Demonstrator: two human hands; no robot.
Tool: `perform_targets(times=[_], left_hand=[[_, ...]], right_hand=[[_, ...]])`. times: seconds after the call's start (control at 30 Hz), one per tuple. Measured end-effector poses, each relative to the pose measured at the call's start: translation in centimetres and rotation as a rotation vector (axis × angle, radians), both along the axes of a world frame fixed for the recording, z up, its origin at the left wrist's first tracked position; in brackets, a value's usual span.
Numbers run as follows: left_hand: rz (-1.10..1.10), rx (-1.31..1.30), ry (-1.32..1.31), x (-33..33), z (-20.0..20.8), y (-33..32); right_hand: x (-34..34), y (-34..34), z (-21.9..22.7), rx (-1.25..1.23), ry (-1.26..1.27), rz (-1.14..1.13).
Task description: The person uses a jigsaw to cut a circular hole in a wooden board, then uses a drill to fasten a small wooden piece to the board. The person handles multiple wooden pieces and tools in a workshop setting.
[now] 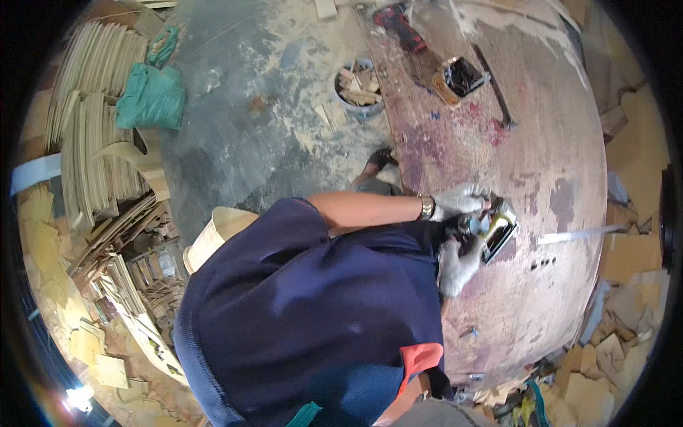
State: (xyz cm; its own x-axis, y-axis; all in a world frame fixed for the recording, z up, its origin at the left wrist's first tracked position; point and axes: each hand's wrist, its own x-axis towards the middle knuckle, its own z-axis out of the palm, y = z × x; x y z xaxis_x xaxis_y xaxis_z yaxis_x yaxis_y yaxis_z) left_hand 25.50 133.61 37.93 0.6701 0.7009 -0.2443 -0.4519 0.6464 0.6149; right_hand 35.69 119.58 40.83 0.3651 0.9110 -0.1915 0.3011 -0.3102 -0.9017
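Observation:
My gloved left hand (pixel 461 201), with a watch at its wrist, has its fingers closed at the upper end of a black and yellow-green hand tool (pixel 504 226). Lower down, my gloved right hand (pixel 459 268) is wrapped against the same tool's side. The tool's exact kind cannot be made out. A round greyish part (pixel 469 225) shows between the hands, close to my dark blue shirt. Beneath the tool is the stained wooden tabletop (pixel 562 171).
A red and black cordless drill (pixel 402 30), an open container with dark contents (pixel 462 76) and a hammer (pixel 496 89) lie toward the top. A metal strip (pixel 578 235) crosses the table's right side. A bucket of wood scraps (pixel 359 85) and stacked boards (pixel 99 149) stand on the left.

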Motion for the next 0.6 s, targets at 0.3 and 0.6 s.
perform_targets(times=[0.3,0.6], left_hand=[[-0.15,0.131,-0.024,0.5,-1.6,1.4],[-0.109,0.109,0.067,1.4,-1.2,1.7]], right_hand=[[1.0,4.6,2.2,0.208,-0.139,0.052],[5.2,5.8,0.7,0.033,0.184,0.226]])
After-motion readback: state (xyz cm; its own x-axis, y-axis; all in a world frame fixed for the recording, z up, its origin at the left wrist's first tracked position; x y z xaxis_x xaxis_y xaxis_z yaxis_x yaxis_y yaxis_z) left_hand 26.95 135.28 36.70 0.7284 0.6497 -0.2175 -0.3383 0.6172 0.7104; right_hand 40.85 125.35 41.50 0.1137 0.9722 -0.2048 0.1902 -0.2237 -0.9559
